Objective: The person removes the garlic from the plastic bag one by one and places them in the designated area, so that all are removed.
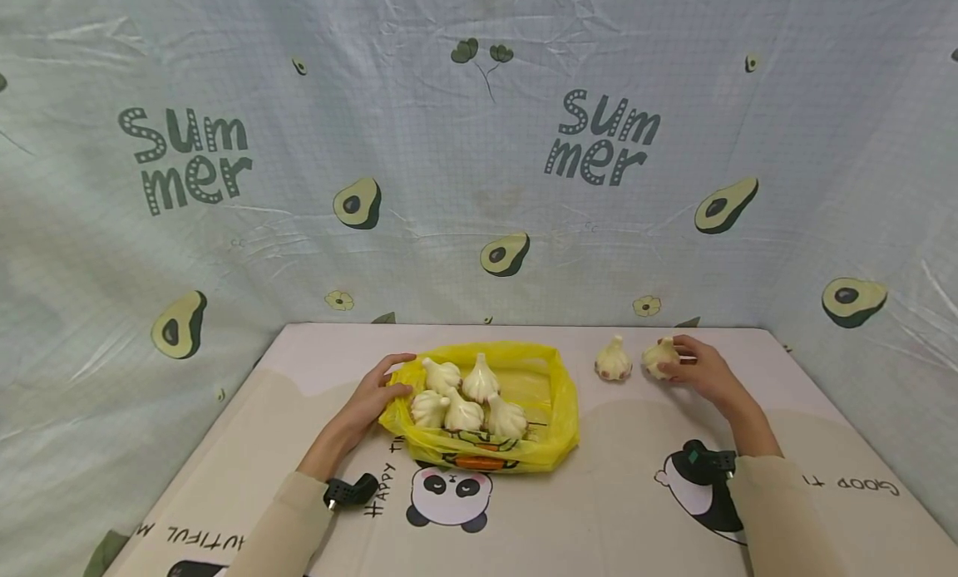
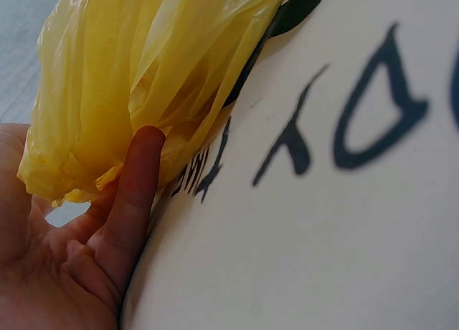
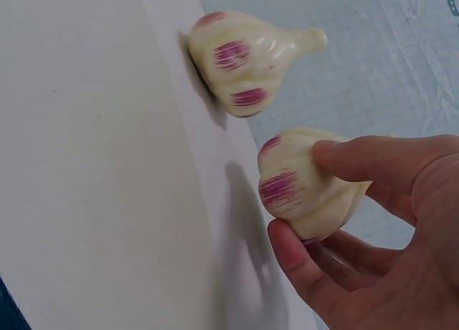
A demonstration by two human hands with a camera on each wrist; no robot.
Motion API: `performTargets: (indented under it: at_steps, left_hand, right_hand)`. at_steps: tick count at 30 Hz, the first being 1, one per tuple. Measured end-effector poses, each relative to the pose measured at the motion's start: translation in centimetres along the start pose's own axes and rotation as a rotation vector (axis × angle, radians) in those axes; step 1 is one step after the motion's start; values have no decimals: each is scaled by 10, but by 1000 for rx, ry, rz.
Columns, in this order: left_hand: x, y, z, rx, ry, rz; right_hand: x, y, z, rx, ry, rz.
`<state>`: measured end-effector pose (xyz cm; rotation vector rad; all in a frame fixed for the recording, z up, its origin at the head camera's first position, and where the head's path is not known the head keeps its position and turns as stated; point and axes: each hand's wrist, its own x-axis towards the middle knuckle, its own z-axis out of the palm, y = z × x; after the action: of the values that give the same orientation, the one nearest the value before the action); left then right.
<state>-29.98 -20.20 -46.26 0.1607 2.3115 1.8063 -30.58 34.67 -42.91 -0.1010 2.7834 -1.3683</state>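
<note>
A yellow plastic bag (image 1: 565, 411) lies with its mouth spread wide on the table, and several white garlic bulbs (image 1: 481, 379) sit in its left half. My left hand (image 1: 372, 398) grips the bag's left edge; in the left wrist view, fingers (image 2: 136, 186) press against the crinkled yellow plastic (image 2: 93, 79). To the right of the bag, my right hand (image 1: 703, 373) pinches a garlic bulb (image 3: 301, 183) with purple streaks between thumb and fingers. Another garlic bulb (image 1: 614, 361) stands upright just left of it, untouched. Whether the pinched bulb touches the table is unclear.
The pale table cover (image 1: 599, 510) has printed pandas and lettering. Behind and at both sides hangs a sheet (image 1: 449, 145) with avocado prints, meeting the table's back edge just beyond the bulbs. Each wrist wears a black strap device (image 1: 350, 491).
</note>
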Motion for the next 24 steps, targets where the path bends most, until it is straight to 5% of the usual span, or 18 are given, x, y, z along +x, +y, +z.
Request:
performTargets:
  at_steps: [24]
  left_hand:
    - [0, 0, 0, 1, 1, -8]
  right_hand:
    - [0, 4, 4, -99, -21, 46]
